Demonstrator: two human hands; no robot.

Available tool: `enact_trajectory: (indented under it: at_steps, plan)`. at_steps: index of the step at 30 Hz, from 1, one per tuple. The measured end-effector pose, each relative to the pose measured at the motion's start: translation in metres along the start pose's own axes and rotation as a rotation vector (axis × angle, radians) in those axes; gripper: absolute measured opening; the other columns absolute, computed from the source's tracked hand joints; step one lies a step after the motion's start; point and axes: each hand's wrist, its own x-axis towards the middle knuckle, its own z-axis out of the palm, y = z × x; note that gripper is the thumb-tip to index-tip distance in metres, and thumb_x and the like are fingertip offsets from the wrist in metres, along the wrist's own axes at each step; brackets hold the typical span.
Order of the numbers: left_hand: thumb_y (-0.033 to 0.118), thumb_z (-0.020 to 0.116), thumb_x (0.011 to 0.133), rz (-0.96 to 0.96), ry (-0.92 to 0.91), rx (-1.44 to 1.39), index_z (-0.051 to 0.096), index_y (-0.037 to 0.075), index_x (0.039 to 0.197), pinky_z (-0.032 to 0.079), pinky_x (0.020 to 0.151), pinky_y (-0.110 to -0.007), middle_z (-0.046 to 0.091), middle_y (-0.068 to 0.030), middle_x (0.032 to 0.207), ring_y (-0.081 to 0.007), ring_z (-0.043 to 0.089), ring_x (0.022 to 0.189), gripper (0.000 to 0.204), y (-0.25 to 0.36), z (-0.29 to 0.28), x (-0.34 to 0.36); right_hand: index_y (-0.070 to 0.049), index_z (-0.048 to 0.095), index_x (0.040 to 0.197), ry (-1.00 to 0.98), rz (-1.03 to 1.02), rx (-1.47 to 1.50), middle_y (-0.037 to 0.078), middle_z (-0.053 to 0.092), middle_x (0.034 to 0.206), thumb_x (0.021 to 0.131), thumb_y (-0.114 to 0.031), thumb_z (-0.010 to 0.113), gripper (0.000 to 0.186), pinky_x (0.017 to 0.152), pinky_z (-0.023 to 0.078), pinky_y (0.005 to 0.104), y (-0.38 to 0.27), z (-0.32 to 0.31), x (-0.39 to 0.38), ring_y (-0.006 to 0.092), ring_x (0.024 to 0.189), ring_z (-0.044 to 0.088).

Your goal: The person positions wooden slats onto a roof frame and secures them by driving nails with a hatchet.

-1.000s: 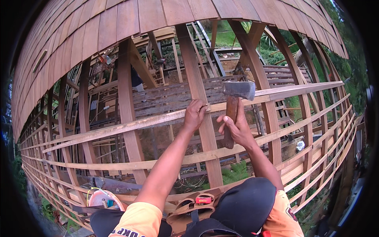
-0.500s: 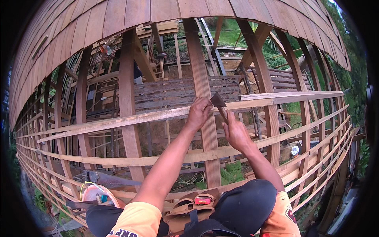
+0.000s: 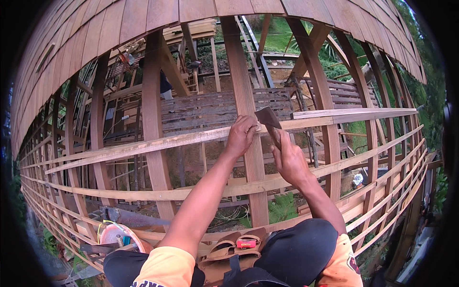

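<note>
My left hand (image 3: 241,137) is closed in a pinch on the pale wooden batten (image 3: 191,139), right where it crosses a brown rafter (image 3: 242,91). What sits between its fingertips is too small to make out. In my right hand (image 3: 291,160) is a hammer (image 3: 268,117), gripped by its wooden handle. The hammer's dark, wedge-shaped head is raised just to the right of my left fingertips, apart from the batten. Another batten (image 3: 354,114) lies along the right part of this row.
Wooden shingles (image 3: 167,14) cover the roof above. Lower battens (image 3: 177,195) curve across the rafters, with gaps showing structures and ground far below. A bucket (image 3: 125,235) with tools stands at the lower left. A small red box (image 3: 246,244) rests by a sandal (image 3: 224,253).
The hammer head has lifted slightly away from the batten, and my right hand has shifted a little to the right. My left hand stays in place on the batten.
</note>
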Motion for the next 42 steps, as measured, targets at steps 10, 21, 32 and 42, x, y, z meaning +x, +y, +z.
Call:
enact_trajectory:
  at_steps: [10, 21, 32, 42]
  plan:
    - [-0.003, 0.069, 0.082, -0.028, -0.050, 0.058, 0.063, -0.001, 0.092, 0.050, 0.081, -0.042, 0.065, -0.0137, 0.089, -0.0334, 0.062, 0.088, 0.013, -0.005, -0.002, 0.002, 0.002, 0.039, 0.126, -0.213, 0.238, -0.032, 0.039, 0.062, 0.092, 0.099, -0.006, 0.055, 0.032, 0.070, 0.046, 0.0590, 0.019, 0.013, -0.008, 0.0587, 0.090, 0.058]
    - [-0.006, 0.053, 0.083, -0.150, -0.044, -0.092, 0.057, 0.000, 0.100, 0.049, 0.083, -0.045, 0.062, -0.0182, 0.096, -0.0373, 0.061, 0.093, 0.019, -0.009, -0.007, 0.006, 0.003, 0.037, 0.109, -0.216, 0.317, -0.119, 0.039, 0.064, 0.080, 0.100, -0.015, 0.052, 0.024, 0.074, 0.047, 0.0655, 0.043, 0.033, 0.000, 0.0591, 0.083, 0.062]
    - [0.048, 0.028, 0.108, -0.478, -0.517, 0.661, 0.073, -0.002, 0.084, 0.050, 0.091, -0.055, 0.072, -0.0267, 0.093, -0.0464, 0.067, 0.095, 0.072, -0.004, -0.040, 0.020, 0.007, 0.040, 0.118, -0.241, 0.296, -0.127, 0.038, 0.064, 0.081, 0.098, -0.011, 0.055, 0.031, 0.073, 0.048, 0.0653, 0.043, 0.027, 0.000, 0.0589, 0.082, 0.062]
    - [0.049, 0.026, 0.107, -0.454, -0.554, 0.650, 0.073, -0.002, 0.082, 0.052, 0.089, -0.056, 0.071, -0.0278, 0.089, -0.0479, 0.068, 0.091, 0.074, 0.002, -0.040, 0.030, 0.003, 0.040, 0.122, 0.301, -0.262, 0.133, 0.014, 0.061, 0.076, 0.103, -0.011, 0.054, 0.027, 0.055, 0.047, 0.0374, 0.010, 0.000, -0.019, 0.0236, 0.064, 0.062]
